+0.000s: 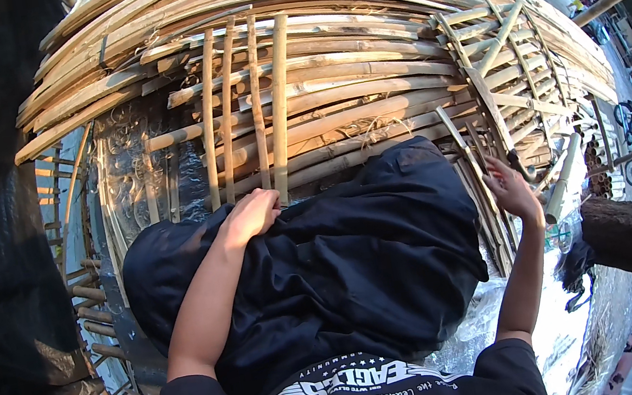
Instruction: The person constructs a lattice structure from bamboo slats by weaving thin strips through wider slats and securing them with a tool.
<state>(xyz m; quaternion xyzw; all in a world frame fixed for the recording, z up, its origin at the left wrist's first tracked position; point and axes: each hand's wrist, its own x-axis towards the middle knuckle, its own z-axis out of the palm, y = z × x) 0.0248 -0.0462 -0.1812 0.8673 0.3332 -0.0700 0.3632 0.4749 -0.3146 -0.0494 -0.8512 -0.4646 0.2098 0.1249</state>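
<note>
1. Two hands work at a bamboo stack (pixel 367 100).
2. Left hand (pixel 252 215) is clamped on upright slats (pixel 270 106) above the dark cloth (pixel 344 275).
3. Right hand (pixel 512 188), fingers apart, touches a slat frame (pixel 480 91).

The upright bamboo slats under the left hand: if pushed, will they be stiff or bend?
The upright bamboo slats are thin and long, so they probably flex somewhat. They look split and dry, likely light. The left hand rests at their lower ends.
</note>
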